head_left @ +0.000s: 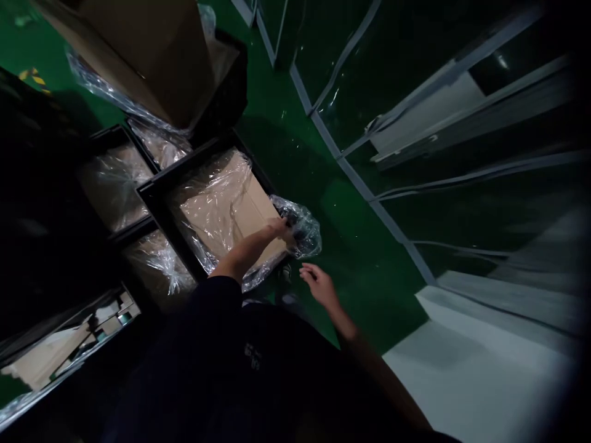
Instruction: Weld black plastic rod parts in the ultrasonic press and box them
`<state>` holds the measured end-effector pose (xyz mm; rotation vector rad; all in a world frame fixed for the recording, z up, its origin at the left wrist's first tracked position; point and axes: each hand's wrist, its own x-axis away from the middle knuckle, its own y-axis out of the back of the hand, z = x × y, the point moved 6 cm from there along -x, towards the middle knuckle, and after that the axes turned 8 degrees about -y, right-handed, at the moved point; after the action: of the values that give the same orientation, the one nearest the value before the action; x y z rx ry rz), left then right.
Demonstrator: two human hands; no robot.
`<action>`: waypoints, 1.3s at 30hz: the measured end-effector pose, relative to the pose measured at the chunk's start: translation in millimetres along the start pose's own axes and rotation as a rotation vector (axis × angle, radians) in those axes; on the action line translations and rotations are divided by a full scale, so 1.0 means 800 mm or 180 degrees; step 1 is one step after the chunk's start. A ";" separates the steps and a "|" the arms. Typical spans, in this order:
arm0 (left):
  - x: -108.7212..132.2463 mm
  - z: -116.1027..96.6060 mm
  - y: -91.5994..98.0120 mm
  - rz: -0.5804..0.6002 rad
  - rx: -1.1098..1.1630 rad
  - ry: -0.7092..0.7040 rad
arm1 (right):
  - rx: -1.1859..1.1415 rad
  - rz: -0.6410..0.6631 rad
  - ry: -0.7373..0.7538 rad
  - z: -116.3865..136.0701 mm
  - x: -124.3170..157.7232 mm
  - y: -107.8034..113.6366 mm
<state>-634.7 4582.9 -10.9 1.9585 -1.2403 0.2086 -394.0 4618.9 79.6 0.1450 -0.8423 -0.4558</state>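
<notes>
My left hand is at the right edge of a black crate, its fingers closed on clear plastic film that bulges out over the rim. Dim light and blur hide the fingertips. A flat brown cardboard sheet lies inside the crate, partly under crinkled film. To the right of the crate, above the green floor, my right hand is held in the air with loosely bent fingers apart and nothing in them.
More black crates with film-covered contents stand to the left. A big cardboard box sits on a crate behind. Clear panels or curtains with grey strips run along the right. A white block is at lower right.
</notes>
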 end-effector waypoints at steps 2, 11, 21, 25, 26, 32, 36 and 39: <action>-0.012 0.006 0.004 0.0138 -0.0128 0.0085 | 0.0000 0.0019 0.0035 0.015 -0.022 -0.008; 0.190 0.128 0.068 -0.0324 -0.0064 0.0684 | 0.0546 0.0249 0.0427 0.065 -0.158 -0.101; 0.391 0.245 0.076 -0.1124 0.0702 0.1474 | 0.2013 0.1004 0.0682 0.041 -0.268 -0.252; 0.407 0.261 0.076 -0.1178 0.0891 0.1453 | 0.2171 0.1186 0.0865 0.045 -0.299 -0.230; 0.410 0.264 0.076 -0.1192 0.0912 0.1438 | 0.2163 0.1248 0.0893 0.050 -0.304 -0.223; 0.416 0.273 0.067 -0.1233 0.0956 0.1350 | 0.1840 0.1304 0.1034 0.094 -0.280 -0.188; 0.403 0.262 0.061 -0.1243 0.0943 0.1263 | 0.0204 0.1313 -0.0160 0.099 -0.245 -0.178; 0.386 0.248 0.056 -0.1205 0.0900 0.1240 | -0.0806 0.1408 -0.0850 0.101 -0.228 -0.177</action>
<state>-566.6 4222.9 38.1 2.2154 -0.6008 0.5645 -606.3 4577.5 -34.3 -0.3385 -1.0371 -0.1615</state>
